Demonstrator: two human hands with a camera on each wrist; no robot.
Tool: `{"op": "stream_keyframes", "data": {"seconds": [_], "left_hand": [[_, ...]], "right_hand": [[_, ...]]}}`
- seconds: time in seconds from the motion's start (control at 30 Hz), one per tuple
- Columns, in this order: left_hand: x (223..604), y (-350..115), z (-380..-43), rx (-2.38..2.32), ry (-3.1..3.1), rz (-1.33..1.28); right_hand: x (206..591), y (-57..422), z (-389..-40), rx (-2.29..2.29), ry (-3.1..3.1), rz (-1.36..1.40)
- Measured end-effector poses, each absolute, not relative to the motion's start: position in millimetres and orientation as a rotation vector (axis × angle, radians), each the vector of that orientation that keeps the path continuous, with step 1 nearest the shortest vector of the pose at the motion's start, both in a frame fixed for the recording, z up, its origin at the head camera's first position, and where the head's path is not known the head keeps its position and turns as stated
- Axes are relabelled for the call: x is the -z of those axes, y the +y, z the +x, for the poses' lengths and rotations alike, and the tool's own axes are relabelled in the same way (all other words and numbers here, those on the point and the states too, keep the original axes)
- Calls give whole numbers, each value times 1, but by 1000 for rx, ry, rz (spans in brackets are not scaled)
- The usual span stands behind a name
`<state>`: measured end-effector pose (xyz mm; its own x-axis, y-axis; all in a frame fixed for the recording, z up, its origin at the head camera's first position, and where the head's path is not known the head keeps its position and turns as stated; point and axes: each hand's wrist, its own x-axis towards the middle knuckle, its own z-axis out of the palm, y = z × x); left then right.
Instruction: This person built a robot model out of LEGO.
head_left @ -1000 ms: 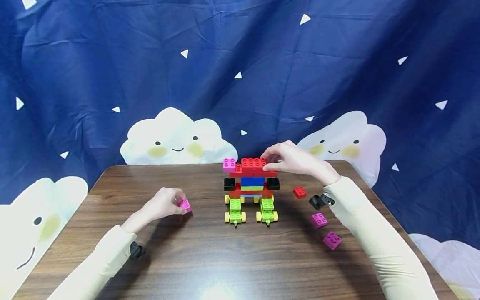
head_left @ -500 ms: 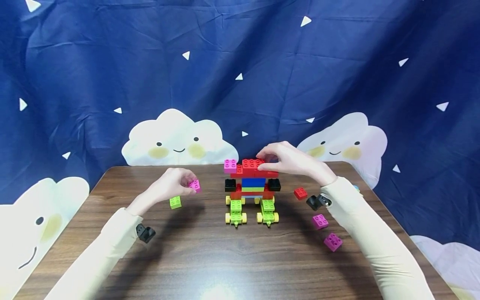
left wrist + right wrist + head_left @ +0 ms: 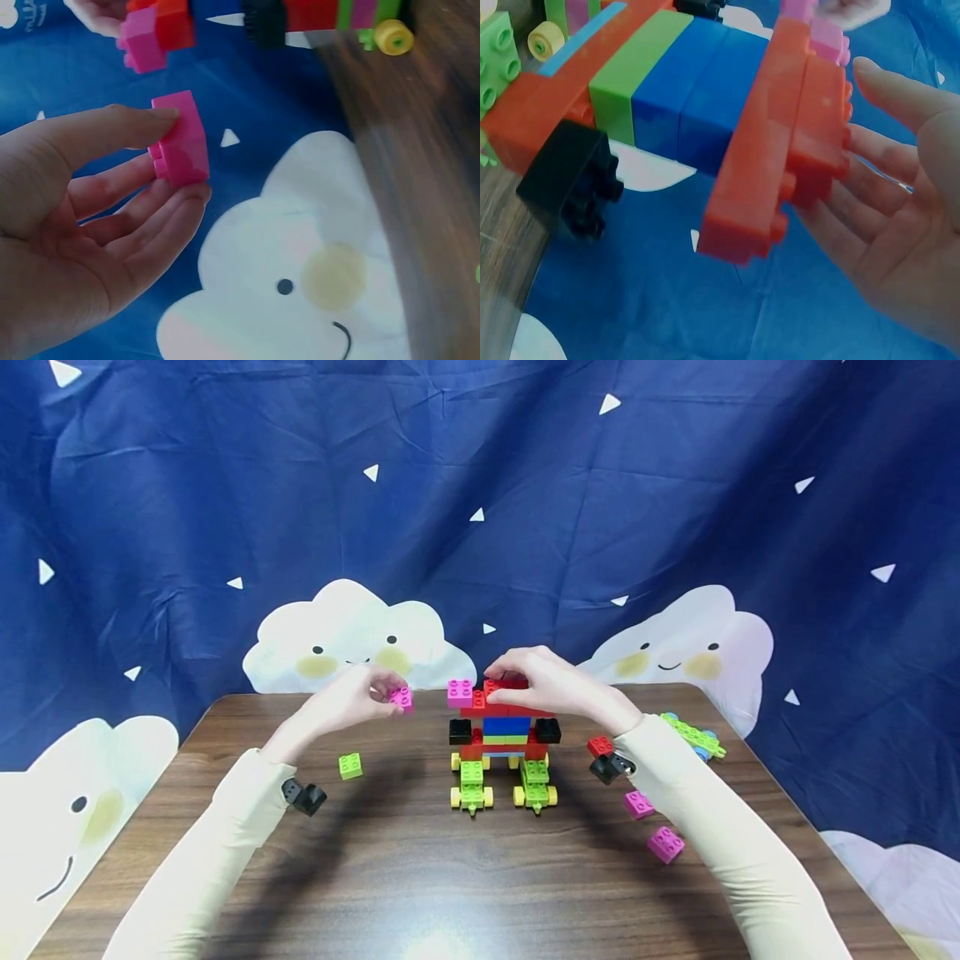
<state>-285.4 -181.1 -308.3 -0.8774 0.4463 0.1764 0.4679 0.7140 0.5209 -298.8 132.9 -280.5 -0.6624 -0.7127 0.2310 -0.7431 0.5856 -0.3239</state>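
Note:
My left hand [image 3: 352, 697] pinches a pink building brick [image 3: 401, 698] between thumb and fingertips, held up left of the built figure. The left wrist view shows that brick [image 3: 181, 139] turned on its side, apart from the figure. In the middle stands the figure, with a blue section [image 3: 506, 726], black bricks [image 3: 460, 731] at its sides and lime wheeled bases [image 3: 472, 781]. Another pink brick [image 3: 460, 692] sits on its top left. My right hand [image 3: 555, 683] is at the red top brick [image 3: 821, 124]; its thumb is clear and its fingers pass partly behind the brick.
A lime brick [image 3: 350, 766] lies on the table [image 3: 420, 877] at left. On the right are a red brick [image 3: 600, 747], two pink bricks [image 3: 665, 844] and a lime piece with blue wheels [image 3: 693, 737], partly behind the right sleeve. A blue curtain [image 3: 480, 527] hangs behind.
My left hand has lifted the pink brick off the table, up and right toward the figure, exposing the lime brick. My right hand has slid left along the figure's top.

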Motion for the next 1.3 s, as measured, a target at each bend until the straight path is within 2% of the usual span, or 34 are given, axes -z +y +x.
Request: {"op": "stream_keyframes", "data": {"seconds": [0.43,1.3], "left_hand": [[286,-161,-288,935,-2758,-763],[286,-142,-286,1205,-2699,-821]], "right_hand": [[287,115,-299,-589,-2697,1227],[295,107,-300,-574,-2662,1177]]}}
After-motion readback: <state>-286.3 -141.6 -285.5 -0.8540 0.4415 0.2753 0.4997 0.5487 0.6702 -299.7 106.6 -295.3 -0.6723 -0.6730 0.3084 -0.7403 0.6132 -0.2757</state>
